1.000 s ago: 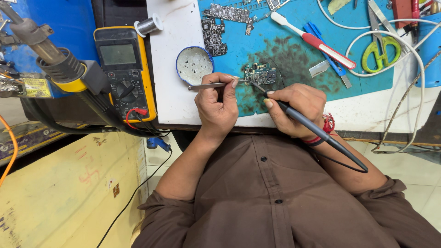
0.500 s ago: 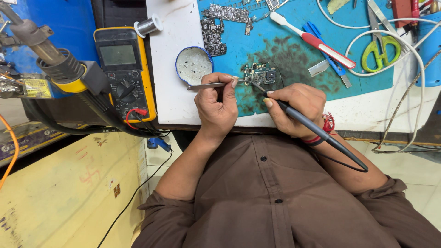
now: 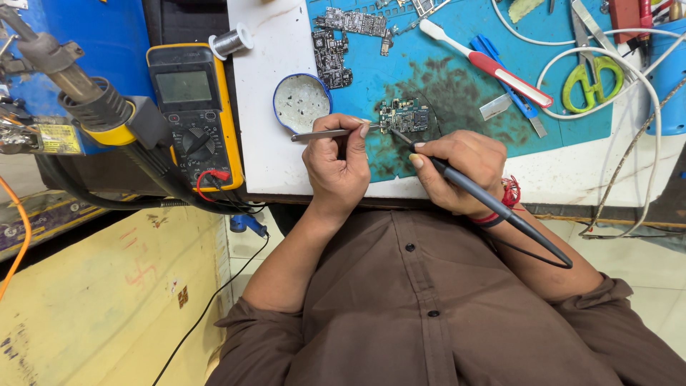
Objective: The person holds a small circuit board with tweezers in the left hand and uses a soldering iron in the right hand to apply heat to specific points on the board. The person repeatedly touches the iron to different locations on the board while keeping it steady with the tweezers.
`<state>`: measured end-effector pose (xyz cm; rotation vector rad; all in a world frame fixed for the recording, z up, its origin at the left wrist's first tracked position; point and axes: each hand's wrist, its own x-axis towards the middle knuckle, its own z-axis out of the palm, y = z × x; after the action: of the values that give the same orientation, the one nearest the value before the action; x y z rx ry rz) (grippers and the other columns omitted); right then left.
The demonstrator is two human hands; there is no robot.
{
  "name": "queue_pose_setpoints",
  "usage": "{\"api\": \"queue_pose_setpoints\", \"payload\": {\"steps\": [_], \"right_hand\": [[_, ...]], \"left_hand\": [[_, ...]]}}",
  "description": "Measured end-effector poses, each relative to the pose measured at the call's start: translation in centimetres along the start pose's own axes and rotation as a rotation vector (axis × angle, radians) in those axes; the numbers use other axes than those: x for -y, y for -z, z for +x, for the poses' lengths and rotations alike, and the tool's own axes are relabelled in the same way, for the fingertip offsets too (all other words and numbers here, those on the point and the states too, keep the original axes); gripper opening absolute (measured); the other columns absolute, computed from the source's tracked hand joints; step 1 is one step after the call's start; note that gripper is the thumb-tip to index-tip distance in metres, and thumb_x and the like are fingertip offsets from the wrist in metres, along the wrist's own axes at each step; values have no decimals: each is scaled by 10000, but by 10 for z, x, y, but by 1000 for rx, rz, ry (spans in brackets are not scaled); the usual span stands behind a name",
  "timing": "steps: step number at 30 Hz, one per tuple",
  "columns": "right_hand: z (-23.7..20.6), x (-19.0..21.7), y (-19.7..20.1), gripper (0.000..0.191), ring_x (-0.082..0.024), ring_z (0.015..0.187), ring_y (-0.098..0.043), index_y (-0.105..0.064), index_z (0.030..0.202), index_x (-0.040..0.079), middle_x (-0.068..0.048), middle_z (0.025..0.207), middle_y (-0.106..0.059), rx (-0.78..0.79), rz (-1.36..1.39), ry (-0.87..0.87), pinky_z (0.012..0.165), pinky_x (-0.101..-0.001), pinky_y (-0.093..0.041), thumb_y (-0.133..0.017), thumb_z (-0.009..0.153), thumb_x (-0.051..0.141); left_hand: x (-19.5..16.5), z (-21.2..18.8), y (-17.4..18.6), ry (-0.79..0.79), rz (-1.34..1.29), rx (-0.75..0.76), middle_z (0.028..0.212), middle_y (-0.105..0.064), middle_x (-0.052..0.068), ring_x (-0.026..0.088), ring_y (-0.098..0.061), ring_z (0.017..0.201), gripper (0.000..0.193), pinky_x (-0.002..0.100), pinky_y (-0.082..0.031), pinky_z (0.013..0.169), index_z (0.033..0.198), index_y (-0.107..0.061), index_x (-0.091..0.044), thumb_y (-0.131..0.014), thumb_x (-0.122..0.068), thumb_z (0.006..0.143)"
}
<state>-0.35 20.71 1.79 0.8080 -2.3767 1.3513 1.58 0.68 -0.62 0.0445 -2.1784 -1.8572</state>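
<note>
On the blue work mat (image 3: 457, 136), darkened with a sooty stain near its front edge, a small circuit board (image 3: 404, 116) lay flat, and both hands worked at it. The left hand (image 3: 339, 168) was closed around a pair of metal tweezers (image 3: 330, 133), thumb and forefinger pinching them near the middle, the tips reaching to the board's left edge. The right hand (image 3: 461, 168) was wrapped pen-fashion around a dark soldering iron (image 3: 486, 200), whose tip touched the board's lower side while its cord trailed back over the wrist. The board looked light, thin and stiff, crowded with tiny parts, so it was probably fragile and best held by its bare edges, as the tweezers seemed to do. The iron likely handled like a pen, gripped on its insulated barrel well behind the tip. Just to the left of the tweezers stood a round blue-rimmed tin (image 3: 301, 102), and further left a yellow multimeter (image 3: 191, 107). Other boards (image 3: 336, 43), a red-handled brush (image 3: 493, 64) and green scissors (image 3: 589, 78) lay further off on the mat.
</note>
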Motion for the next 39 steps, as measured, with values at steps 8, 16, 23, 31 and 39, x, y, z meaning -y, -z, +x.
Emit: {"api": "queue_pose_setpoints", "payload": {"steps": [8,16,23,31,39], "right_hand": [[0,0,1,139,-243,667,-670,-718,970,12,-104,775,-688,1,-1,-3,610,-335,-503,-816,871,9],[1,0,1,140,-246,665,-667,-713,967,13,-104,774,-686,-4,0,-5,607,-337,-499,-814,870,7],[1,0,1,136,-240,651,-660,-716,968,11,-99,763,-682,-6,1,-1,599,-332,-493,-812,872,5],[2,-2,2,132,-243,666,-667,-717,970,10,-99,774,-684,-5,0,9,612,-335,-503,-808,875,2],[2,-1,1,127,-240,653,-659,-714,962,13,-98,767,-683,-2,-1,-1,602,-337,-492,-806,875,2]], "left_hand": [[0,0,-1,-1,-10,-6,979,-701,71,48,-633,799,119,207,-534,689,1116,-551,-20,-657,-15,1061],[-1,1,-1,-4,1,-4,984,-701,75,61,-648,814,118,215,-548,712,1114,-552,-17,-657,-11,1059],[0,1,-1,-3,-6,-1,984,-709,79,58,-659,809,119,210,-552,694,1113,-553,-19,-658,-14,1058],[1,2,-3,-14,0,-8,989,-708,81,63,-664,818,123,213,-555,703,1113,-554,-18,-662,-13,1055],[1,2,-3,-15,-5,-6,998,-708,78,61,-662,833,117,217,-558,718,1119,-552,-20,-655,-12,1063]]}}
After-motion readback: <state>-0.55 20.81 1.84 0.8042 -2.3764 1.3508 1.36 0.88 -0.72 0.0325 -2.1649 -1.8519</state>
